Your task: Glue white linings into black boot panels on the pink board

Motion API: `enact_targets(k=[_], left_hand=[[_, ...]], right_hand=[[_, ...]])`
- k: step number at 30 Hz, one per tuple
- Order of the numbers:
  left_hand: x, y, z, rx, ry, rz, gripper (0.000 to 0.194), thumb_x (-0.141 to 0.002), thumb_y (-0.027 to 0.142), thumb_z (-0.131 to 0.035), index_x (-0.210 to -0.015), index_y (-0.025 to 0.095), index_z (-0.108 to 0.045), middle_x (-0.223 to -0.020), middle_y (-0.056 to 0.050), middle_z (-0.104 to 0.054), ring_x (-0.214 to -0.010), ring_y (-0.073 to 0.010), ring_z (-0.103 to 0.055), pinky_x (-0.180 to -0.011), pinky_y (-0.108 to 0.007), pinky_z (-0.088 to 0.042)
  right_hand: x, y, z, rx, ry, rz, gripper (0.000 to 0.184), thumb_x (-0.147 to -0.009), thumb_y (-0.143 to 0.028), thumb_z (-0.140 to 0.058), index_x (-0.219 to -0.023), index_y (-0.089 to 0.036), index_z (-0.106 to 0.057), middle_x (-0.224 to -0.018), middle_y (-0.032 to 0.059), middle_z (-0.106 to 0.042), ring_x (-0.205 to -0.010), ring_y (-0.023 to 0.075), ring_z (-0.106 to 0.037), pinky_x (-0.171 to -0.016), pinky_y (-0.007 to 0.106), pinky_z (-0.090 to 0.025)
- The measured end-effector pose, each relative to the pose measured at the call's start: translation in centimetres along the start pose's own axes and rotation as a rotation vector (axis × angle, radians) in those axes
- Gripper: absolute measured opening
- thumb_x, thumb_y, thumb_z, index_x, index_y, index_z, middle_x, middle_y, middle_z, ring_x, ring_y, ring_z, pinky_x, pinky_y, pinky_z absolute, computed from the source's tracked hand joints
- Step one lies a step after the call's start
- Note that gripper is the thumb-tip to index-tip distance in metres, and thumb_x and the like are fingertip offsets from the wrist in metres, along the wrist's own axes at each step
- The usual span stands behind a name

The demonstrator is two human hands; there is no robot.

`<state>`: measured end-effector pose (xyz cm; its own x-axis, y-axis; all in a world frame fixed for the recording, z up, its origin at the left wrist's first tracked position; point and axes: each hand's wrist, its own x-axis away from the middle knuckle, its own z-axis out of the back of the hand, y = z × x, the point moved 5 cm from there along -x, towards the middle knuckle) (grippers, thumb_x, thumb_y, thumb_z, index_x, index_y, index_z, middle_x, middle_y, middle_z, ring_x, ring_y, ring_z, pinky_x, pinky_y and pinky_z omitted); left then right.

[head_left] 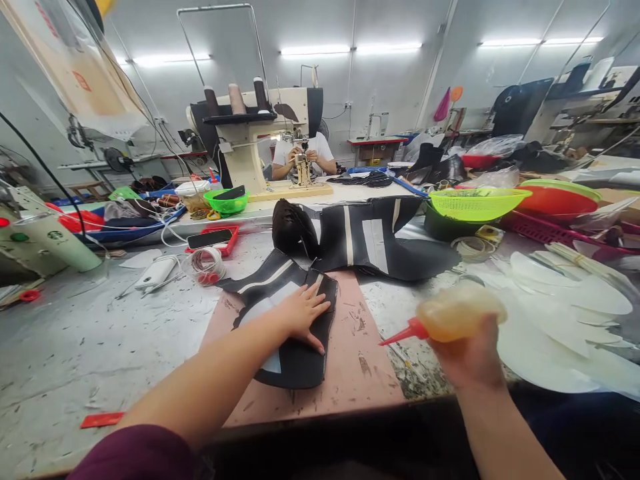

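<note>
My left hand (301, 315) lies flat with spread fingers on a black leather shoe upper piece (303, 363), which has pale strips and a light patch on it. That piece rests on a pinkish board (357, 333). In my right hand (473, 360) is a squeeze bottle of amber glue (460, 312), tipped so its red nozzle points left; it hangs above the table, apart from the leather. Behind the left hand lie more black leather pieces (373, 237) with white strips, one of them curled up at its left end.
White cut sheets (550, 320) are heaped at the right. Beyond stand a yellow-green basket (477, 202), a green bowl (226, 202) and a red tray (231, 241) with a phone. Across the table a person (320, 150) works at a sewing machine (250, 157). A red strip (101, 420) lies front left.
</note>
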<state>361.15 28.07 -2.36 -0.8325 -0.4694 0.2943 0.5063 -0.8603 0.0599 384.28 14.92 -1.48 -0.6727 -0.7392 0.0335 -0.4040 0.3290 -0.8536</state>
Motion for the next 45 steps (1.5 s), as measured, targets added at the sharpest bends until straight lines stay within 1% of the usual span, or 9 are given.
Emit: enact_targets(k=[4,8,15,19,23,25,29,35,45], left_hand=[[-0.4,0.2,-0.2,-0.011,-0.11,0.147,0.112,-0.051,0.068,-0.069,-0.139,0.017,-0.024,-0.144,-0.022,-0.013,-0.133,-0.0386,-0.015,-0.102,-0.055,-0.021],[-1.0,0.6,0.1,-0.037,-0.113,0.226,0.118,-0.044,0.068,-0.072,-0.138,0.014,-0.027,-0.142,-0.026,-0.017,-0.131,-0.0434,-0.018,-0.1,-0.057,-0.021],[-2.3,0.3,-0.7,-0.025,-0.064,0.147,0.13,-0.035,0.072,-0.071,-0.137,0.004,-0.027,-0.14,-0.029,-0.025,-0.131,-0.0423,-0.017,-0.107,-0.053,-0.007],[-2.3,0.3,-0.3,-0.017,-0.031,0.145,0.132,-0.032,0.07,-0.074,-0.136,0.002,-0.027,-0.137,-0.032,-0.027,-0.128,-0.0449,-0.022,-0.105,-0.054,-0.009],[-2.1,0.6,0.3,-0.104,-0.1,0.158,0.129,-0.038,0.07,-0.072,-0.139,0.008,-0.022,-0.136,-0.03,-0.032,-0.125,-0.0432,-0.027,-0.102,-0.055,-0.014],[-2.1,0.7,0.5,-0.147,-0.132,0.156,0.126,-0.041,0.071,-0.07,-0.14,0.01,-0.02,-0.135,-0.028,-0.033,-0.124,-0.0426,-0.027,-0.101,-0.055,-0.016],[-2.0,0.7,0.3,-0.118,-0.108,0.144,0.126,-0.042,0.072,-0.069,-0.14,0.009,-0.02,-0.135,-0.028,-0.033,-0.124,-0.0427,-0.026,-0.1,-0.056,-0.016],[-2.1,0.5,0.0,-0.078,-0.099,0.157,0.129,-0.039,0.071,-0.071,-0.14,0.009,-0.02,-0.136,-0.028,-0.032,-0.126,-0.0431,-0.023,-0.101,-0.057,-0.015],[-1.8,0.5,0.4,-0.159,-0.126,0.151,0.126,-0.044,0.08,-0.059,-0.141,0.011,-0.017,-0.138,-0.024,-0.032,-0.128,-0.0361,-0.024,-0.103,-0.054,-0.019]], right_hand=[[-0.5,1.4,-1.8,0.048,-0.064,-0.114,0.065,-0.041,-0.064,-0.075,-0.087,-0.021,-0.058,-0.073,0.0013,-0.059,-0.055,0.0144,-0.054,-0.032,0.017,-0.031],[-1.9,1.2,-3.9,0.121,-0.142,-0.02,0.064,-0.042,-0.057,-0.078,-0.091,-0.021,-0.058,-0.075,0.0006,-0.059,-0.058,0.0133,-0.054,-0.035,0.017,-0.037],[-5.5,3.2,-7.0,0.302,-0.19,0.026,0.063,-0.036,-0.052,-0.081,-0.085,-0.019,-0.057,-0.076,0.0019,-0.061,-0.061,0.0166,-0.057,-0.038,0.021,-0.044],[-6.8,4.8,-8.5,0.367,-0.203,0.08,0.061,-0.039,-0.048,-0.081,-0.087,-0.018,-0.056,-0.077,0.0022,-0.062,-0.064,0.0183,-0.06,-0.041,0.024,-0.047],[-7.9,6.2,-9.7,0.397,-0.194,0.083,0.064,-0.04,-0.051,-0.08,-0.089,-0.018,-0.056,-0.077,0.0019,-0.062,-0.065,0.019,-0.061,-0.043,0.026,-0.05],[-8.5,6.8,-10.0,0.41,-0.19,0.063,0.065,-0.038,-0.052,-0.08,-0.088,-0.018,-0.055,-0.076,0.0014,-0.062,-0.064,0.0193,-0.061,-0.043,0.027,-0.051],[-9.3,7.4,-9.8,0.421,-0.19,0.031,0.064,-0.039,-0.048,-0.081,-0.088,-0.018,-0.054,-0.079,0.0024,-0.063,-0.067,0.0203,-0.062,-0.044,0.027,-0.052],[-8.8,7.0,-9.0,0.403,-0.222,-0.011,0.073,-0.031,-0.04,-0.085,-0.092,-0.02,-0.051,-0.078,0.0,-0.062,-0.07,0.0206,-0.062,-0.045,0.026,-0.053],[-7.9,6.0,-9.2,0.507,-0.179,0.099,0.064,-0.038,-0.039,-0.083,-0.089,-0.021,-0.05,-0.077,-0.0001,-0.059,-0.066,0.0192,-0.06,-0.043,0.025,-0.051]])
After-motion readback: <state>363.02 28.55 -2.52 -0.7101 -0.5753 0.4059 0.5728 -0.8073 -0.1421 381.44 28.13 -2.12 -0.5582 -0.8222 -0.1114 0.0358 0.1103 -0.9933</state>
